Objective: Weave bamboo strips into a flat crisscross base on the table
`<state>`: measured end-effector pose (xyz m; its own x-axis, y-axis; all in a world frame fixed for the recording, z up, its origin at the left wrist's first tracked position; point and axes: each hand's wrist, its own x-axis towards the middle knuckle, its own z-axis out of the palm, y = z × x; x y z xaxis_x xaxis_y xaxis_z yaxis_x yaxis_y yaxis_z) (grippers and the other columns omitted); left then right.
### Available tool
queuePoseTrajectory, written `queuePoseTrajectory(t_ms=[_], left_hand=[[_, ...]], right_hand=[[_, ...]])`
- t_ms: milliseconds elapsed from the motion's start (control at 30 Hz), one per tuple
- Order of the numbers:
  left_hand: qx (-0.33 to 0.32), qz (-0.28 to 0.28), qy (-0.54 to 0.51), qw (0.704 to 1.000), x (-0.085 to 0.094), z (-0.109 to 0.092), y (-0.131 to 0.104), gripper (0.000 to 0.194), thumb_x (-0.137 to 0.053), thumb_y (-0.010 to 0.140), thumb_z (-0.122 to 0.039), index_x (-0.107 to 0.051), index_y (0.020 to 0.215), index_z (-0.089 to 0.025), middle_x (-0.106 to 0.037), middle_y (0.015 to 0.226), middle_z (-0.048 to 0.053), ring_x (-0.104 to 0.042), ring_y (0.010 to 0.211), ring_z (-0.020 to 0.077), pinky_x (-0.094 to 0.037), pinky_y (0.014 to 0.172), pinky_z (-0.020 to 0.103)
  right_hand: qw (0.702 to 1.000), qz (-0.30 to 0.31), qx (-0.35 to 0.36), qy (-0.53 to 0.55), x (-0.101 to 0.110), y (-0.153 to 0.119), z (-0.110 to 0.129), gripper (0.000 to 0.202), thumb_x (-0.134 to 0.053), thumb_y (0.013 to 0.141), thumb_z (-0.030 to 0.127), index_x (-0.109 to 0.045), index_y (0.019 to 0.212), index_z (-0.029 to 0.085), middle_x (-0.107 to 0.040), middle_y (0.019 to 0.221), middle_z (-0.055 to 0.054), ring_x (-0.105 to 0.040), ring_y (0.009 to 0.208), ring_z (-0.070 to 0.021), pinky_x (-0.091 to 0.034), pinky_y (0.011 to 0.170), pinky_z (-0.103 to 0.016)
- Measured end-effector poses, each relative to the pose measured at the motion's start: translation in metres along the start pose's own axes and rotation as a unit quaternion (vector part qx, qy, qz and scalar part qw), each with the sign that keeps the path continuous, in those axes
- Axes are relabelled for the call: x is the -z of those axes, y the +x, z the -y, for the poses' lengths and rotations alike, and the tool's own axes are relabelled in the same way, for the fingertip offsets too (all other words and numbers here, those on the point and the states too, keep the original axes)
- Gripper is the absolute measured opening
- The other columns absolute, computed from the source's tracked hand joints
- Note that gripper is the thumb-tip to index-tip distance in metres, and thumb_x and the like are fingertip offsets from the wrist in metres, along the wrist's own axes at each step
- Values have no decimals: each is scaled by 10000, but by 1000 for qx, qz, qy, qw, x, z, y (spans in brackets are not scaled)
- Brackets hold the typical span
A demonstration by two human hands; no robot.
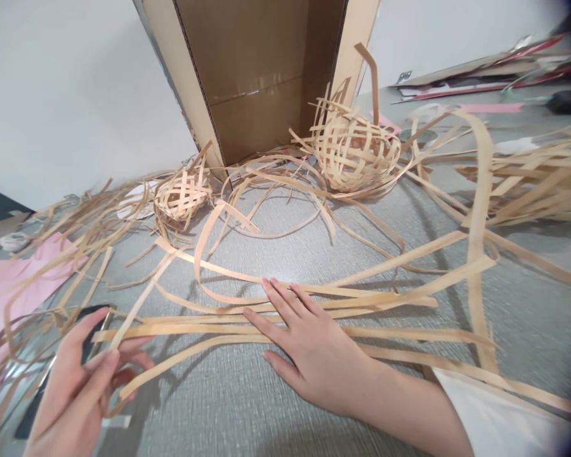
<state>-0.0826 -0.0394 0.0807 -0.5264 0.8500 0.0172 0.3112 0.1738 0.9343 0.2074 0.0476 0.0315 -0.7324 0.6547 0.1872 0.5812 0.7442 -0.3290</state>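
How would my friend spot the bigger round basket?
Find the big cardboard box at the back. By its lower right corner sits the rounded basket, pale and loosely woven. It's larger than the woven ball by the box's lower left, with a tall brown strip rising above.

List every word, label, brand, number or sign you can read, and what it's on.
None: no text can be read.
The stacked sheets at upper right are too blurred to tell whether they bear print.
The pale strips, cardboard box and pink paper show no readable lettering.
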Motion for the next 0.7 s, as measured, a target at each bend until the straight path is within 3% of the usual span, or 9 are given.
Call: queuePoseTrajectory(t_ms=[67, 233, 467, 600, 700], left_hand=[[13, 7, -32, 999, -3, -3, -2, 722, -679, 750, -485, -361, 1389, -376, -728, 872, 9, -661, 641, 175, -583, 588, 265], [48, 19, -78, 996, -2, -10, -5, 723, -661, 782, -463, -305, 1410, -423, -720, 888, -6, -544, 484, 111, -483, 412, 205], [107, 63, -164, 979, 2, -1, -5, 412, -638, 817, -418, -549, 1211, -342, -571, 588, -49, -423, 407, 85, -401, 354, 179], [152, 48, -227, 961, 0, 3, -2, 255, -674, 793, -395, -621, 1031, -321, -606, 640, -54, -367, 345, 43, -394, 332, 172], [195, 67, -264, 942, -2, 2, 1, 244, -707, 759, -385, -631, 984, -329, -621, 634, -52, -341, 298, 26, -380, 307, 166]], right_hand=[[1000, -2, 0, 4, 0, 0, 0, 534, -426, 930, 399, -325, 1439, 274, -186, 1520, -167, -170, 1390, -332, -233, 1089, -532], [1000, 6, -1, 9, 0, -1, -1, 529, -388, 944, 425, -306, 1446, 279, -191, 1519, -172, -159, 1392, -330, -233, 1086, -537], [1000, 6, -7, 1, 0, 0, -1, 534, -406, 936, 424, -315, 1442, 281, -190, 1527, -136, -171, 1396, -313, -221, 1096, -520], [1000, 7, -6, 1, 1, -1, -1, 528, -405, 937, 427, -323, 1439, 283, -188, 1530, -125, -159, 1400, -305, -208, 1102, -511], [1000, 16, -7, 8, 1, 0, -1, 524, -383, 945, 435, -316, 1442, 279, -179, 1529, -141, -137, 1402, -312, -205, 1100, -521]])
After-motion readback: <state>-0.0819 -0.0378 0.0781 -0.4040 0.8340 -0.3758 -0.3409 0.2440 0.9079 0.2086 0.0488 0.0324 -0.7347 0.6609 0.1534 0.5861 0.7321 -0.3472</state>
